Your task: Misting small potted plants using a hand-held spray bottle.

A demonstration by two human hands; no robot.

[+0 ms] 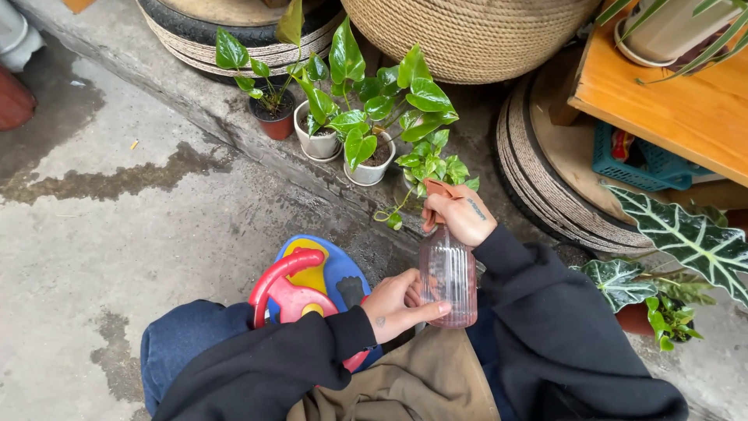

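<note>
My right hand (461, 214) grips the brown trigger head of a pink ribbed spray bottle (448, 277), held upright over my lap. Fingers of my left hand (399, 304) rest against the bottle's lower side, steadying it. The nozzle points toward a small leafy plant (432, 160) just beyond it. Three small pots stand in a row on the concrete kerb: a red-brown pot (275, 123) and two white pots (319, 144) (370, 170), each with broad green leaves.
A red, blue and yellow toy ride-on (308, 284) sits under my arms. Rope-wrapped tyres (545, 187) and a woven basket (467, 39) stand behind the pots. At the right are a wooden shelf (670, 109), a blue crate (635, 164) and veined-leaf plants (686, 238). Wet concrete floor lies left.
</note>
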